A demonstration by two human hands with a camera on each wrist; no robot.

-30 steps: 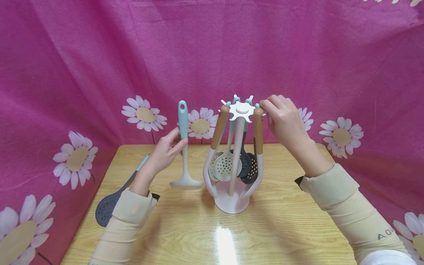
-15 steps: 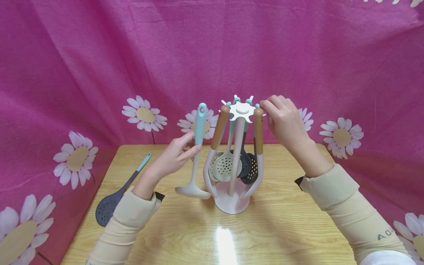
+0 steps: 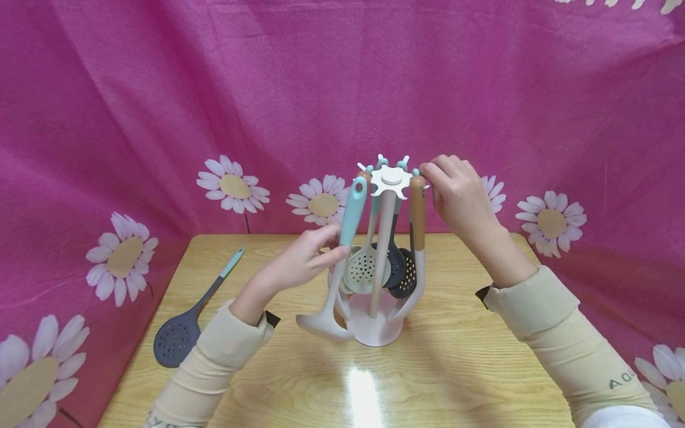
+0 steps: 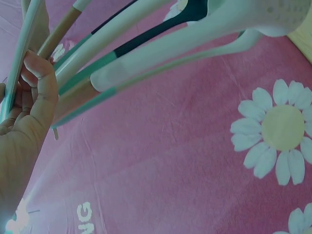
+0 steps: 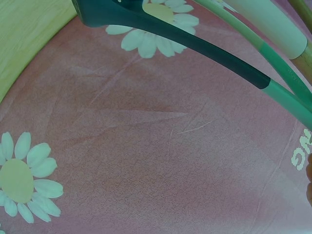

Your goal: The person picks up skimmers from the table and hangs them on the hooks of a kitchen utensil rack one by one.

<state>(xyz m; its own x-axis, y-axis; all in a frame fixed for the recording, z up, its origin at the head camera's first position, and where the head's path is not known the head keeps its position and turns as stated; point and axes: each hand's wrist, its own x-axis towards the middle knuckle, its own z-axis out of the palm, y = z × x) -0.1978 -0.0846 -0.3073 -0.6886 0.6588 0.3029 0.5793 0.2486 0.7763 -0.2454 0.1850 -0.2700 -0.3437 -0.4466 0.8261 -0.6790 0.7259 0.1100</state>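
Note:
My left hand [image 3: 302, 261] pinches a pale ladle [image 3: 354, 211] by the lower part of its mint handle. The ladle leans, its handle top beside the rack's hooks and its head low, in front of the rack's base. Curled fingers [image 4: 44, 83] show round the handle in the left wrist view. The white utensil rack [image 3: 381, 252] stands upright with several utensils hanging. My right hand [image 3: 462, 193] grips the rack's top at the right, fingertips by a hook; the exact contact is hidden. The right wrist view shows only fingertips at its edge.
A dark slotted turner [image 3: 176, 339] with a mint handle lies on the wooden table [image 3: 455, 368] at the left. Hanging on the rack are a pale skimmer [image 3: 364, 269], dark perforated utensils [image 3: 408, 279] and a brown-handled utensil [image 3: 418, 217]. Pink flowered cloth [image 3: 321, 89] surrounds the table.
My left hand has carried the ladle rightward to the rack, and the ladle has tilted with its top to the right. The right hand and rack have stayed put.

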